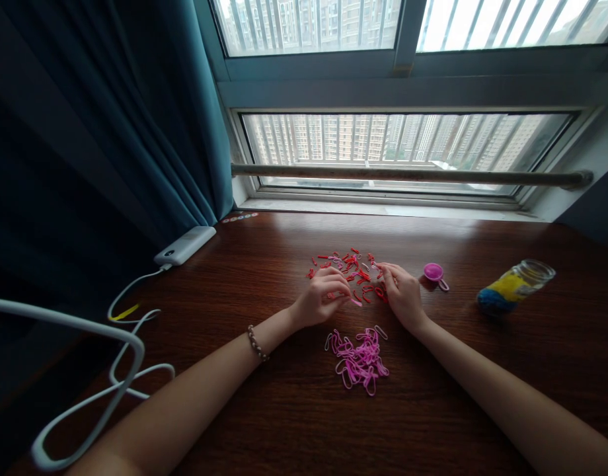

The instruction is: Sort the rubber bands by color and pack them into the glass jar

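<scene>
Over the near left edge of a scattered red-and-pink pile (352,268), my left hand (324,295) is closed in a pinch. A pink paper clip (356,303) sticks out at its fingertips. My right hand (403,295) is at the pile's right side, thumb and fingers pressed together on what looks like another small pink clip (375,266). The small red pieces are too tiny to make out fully; several look like clips. Nearer to me, below and between both hands, lies a separate heap of pink paper clips (361,360).
Right of my right hand is a small magenta scoop (433,272). Farther right, a clear jar (515,287) shows yellow and blue contents. A white power strip (185,245) and white cable (135,357) occupy the left side. A window and rail (408,174) stand behind the table.
</scene>
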The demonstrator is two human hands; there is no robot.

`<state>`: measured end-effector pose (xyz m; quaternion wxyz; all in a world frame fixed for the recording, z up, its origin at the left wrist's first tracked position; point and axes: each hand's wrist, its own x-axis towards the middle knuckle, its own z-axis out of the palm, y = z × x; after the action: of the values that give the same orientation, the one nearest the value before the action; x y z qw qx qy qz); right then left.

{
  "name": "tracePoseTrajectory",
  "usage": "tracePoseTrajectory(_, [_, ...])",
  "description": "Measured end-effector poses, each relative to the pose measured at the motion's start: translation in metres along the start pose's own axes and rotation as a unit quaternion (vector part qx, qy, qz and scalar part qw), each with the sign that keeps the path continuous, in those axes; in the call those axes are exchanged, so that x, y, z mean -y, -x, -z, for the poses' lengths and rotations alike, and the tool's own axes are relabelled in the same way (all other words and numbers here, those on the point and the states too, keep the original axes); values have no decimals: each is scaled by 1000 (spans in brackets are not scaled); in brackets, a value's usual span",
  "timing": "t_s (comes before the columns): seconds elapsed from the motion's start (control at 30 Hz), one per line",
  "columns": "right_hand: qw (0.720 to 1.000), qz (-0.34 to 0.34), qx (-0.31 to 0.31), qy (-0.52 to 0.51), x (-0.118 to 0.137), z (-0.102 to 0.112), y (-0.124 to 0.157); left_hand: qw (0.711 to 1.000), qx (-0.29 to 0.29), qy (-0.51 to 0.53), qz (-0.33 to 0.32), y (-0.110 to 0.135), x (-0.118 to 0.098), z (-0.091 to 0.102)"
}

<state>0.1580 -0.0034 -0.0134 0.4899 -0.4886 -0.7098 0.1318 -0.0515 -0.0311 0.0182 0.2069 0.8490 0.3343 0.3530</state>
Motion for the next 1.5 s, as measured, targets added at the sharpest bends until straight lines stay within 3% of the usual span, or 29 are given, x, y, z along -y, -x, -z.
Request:
tracePoseTrajectory(0.13, [999,-4,-28,-46,8,4,0,989,127,51,-54,3,-23,-7])
tracePoseTrajectory(0.27, [996,-18,-37,-74,9,3,1,986,143,37,-82,3,-24,-10])
tracePoseTrajectory(0.33, [995,-38,-39,-89,6,2,1,995,90,4,-48,2,-14,-7])
tracePoseTrajectory(0.4, [993,-58,-39,-99,4,1,2,999,-11,-48,9,0,2,-3])
tracePoseTrajectory(0.47, [992,-64,-35,-100,4,0,2,986,-109,-109,59,-1,21,3])
tracePoseTrajectory(0.53, [995,-42,-34,-85,7,1,2,972,-146,-156,96,-2,37,9])
tracePoseTrajectory(0.63, [996,74,-10,-49,19,5,7,961,-157,-183,132,-2,51,14])
tracePoseTrajectory(0.7, [977,202,56,-29,30,7,14,962,-146,-185,135,-2,51,14])
tracePoseTrajectory(0.8, [904,393,170,1,48,11,25,968,-109,-193,121,-1,47,11])
tracePoseTrajectory(0.87, [861,463,211,20,56,13,30,968,-84,-203,119,-1,46,10])
tracePoseTrajectory(0.9, [854,471,218,28,58,14,31,968,-75,-207,120,-1,46,9])
tracePoseTrajectory(0.97, [874,440,203,45,55,14,28,968,-63,-209,125,-1,48,9])
tracePoseTrajectory(1.07, [945,294,117,79,36,10,16,970,-54,-201,128,-1,50,8])
tracePoseTrajectory(1.13, [972,196,67,109,19,5,7,972,-52,-193,128,-1,51,8])
tracePoseTrajectory(1.27, [972,106,111,180,-10,-6,3,973,-59,-183,132,-1,50,7])
tracePoseTrajectory(1.4, [963,95,165,191,-16,-8,5,972,-74,-175,141,-2,48,8])
tracePoseTrajectory(1.5, [966,94,165,178,-14,-8,3,970,-94,-165,154,-2,47,9])
